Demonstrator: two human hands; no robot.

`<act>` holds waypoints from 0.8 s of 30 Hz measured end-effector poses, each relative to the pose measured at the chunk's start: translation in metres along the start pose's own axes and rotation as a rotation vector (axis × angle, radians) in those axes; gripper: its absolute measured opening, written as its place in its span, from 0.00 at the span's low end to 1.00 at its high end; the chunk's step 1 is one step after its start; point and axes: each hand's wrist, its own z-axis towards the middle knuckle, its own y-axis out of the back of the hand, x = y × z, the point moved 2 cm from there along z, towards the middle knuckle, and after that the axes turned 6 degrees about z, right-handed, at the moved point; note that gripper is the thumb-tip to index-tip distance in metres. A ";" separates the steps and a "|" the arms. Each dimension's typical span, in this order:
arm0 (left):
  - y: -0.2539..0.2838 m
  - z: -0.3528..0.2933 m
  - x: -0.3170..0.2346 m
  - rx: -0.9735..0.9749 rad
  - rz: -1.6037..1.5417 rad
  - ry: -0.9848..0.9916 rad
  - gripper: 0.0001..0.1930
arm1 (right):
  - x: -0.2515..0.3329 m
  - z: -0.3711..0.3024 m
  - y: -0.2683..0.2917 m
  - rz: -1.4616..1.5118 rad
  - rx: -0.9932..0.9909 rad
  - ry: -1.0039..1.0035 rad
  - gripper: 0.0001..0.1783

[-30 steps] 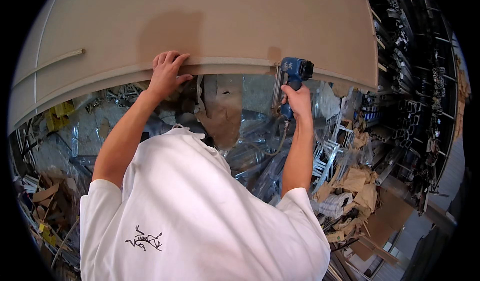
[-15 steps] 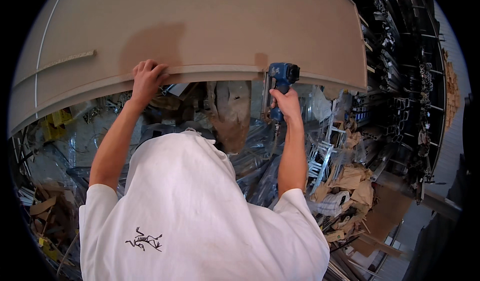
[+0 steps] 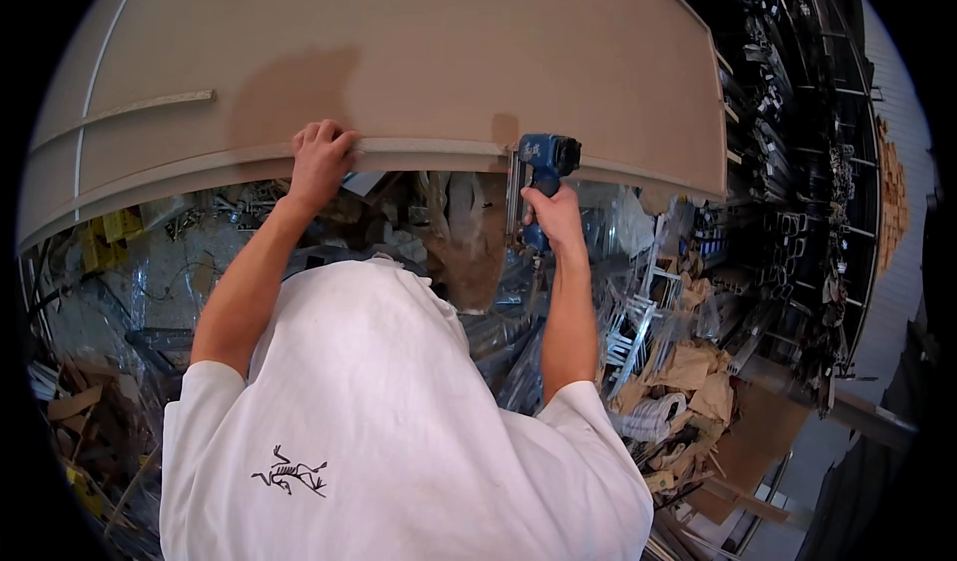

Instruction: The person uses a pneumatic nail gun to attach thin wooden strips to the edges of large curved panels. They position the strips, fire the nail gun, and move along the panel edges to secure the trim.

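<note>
A large brown flat panel spans the far side, with a narrow edge strip along its near side. My left hand is closed over this near edge, fingertips on top; the thumb side is partly hidden. To its right, my right hand grips the handle of a blue nail gun. The gun stands upright, its silver magazine on the left side and its nose at the strip. Whether the nose presses on the strip, I cannot tell. A hose fitting shows under the handle.
A loose narrow strip lies on the panel at the left, across a white line. Below the panel, the floor holds plastic wrap, crumpled brown paper and metal pieces. Racks of dark metal profiles stand at the right.
The nail gun in my right hand has shifted a little left along the edge. My left hand appears farther right, so the hands are closer together. The view has shifted slightly too.
</note>
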 end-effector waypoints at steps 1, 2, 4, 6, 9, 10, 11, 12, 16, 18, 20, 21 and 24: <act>0.001 -0.001 -0.001 -0.002 -0.006 0.000 0.16 | -0.001 0.000 -0.003 0.000 0.003 0.003 0.13; 0.001 -0.001 -0.001 0.003 -0.009 0.001 0.16 | -0.003 0.000 -0.005 -0.001 0.006 0.006 0.13; 0.002 0.000 -0.001 0.012 -0.017 0.003 0.16 | -0.005 -0.001 -0.011 -0.011 0.018 0.004 0.13; 0.000 -0.001 0.000 0.007 -0.010 0.005 0.16 | -0.003 -0.004 -0.020 -0.032 0.038 -0.005 0.13; -0.001 -0.002 -0.001 0.010 -0.008 0.011 0.16 | 0.003 -0.012 -0.031 -0.042 0.025 0.022 0.11; -0.001 -0.002 -0.001 0.012 -0.006 0.012 0.16 | 0.005 -0.014 -0.036 -0.035 0.035 0.024 0.11; -0.001 -0.002 -0.002 0.011 -0.005 0.013 0.16 | 0.006 -0.015 -0.041 -0.028 0.046 0.026 0.12; -0.001 -0.002 -0.004 0.010 -0.004 0.014 0.16 | 0.007 -0.016 -0.044 -0.021 0.058 0.028 0.12; 0.001 0.003 -0.010 0.031 -0.012 0.021 0.17 | 0.006 -0.016 -0.046 -0.087 0.056 0.046 0.15; 0.001 0.002 -0.011 0.024 0.007 0.018 0.17 | 0.012 -0.020 -0.056 -0.061 0.082 0.037 0.16; 0.003 0.005 -0.014 0.034 0.009 0.015 0.17 | 0.015 -0.020 -0.060 -0.096 0.080 0.045 0.16; 0.004 0.006 -0.015 0.050 0.001 0.014 0.17 | 0.017 -0.021 -0.062 -0.114 0.079 0.050 0.16; 0.016 0.001 -0.007 0.058 -0.030 0.012 0.18 | 0.025 -0.028 -0.072 -0.037 0.094 0.049 0.17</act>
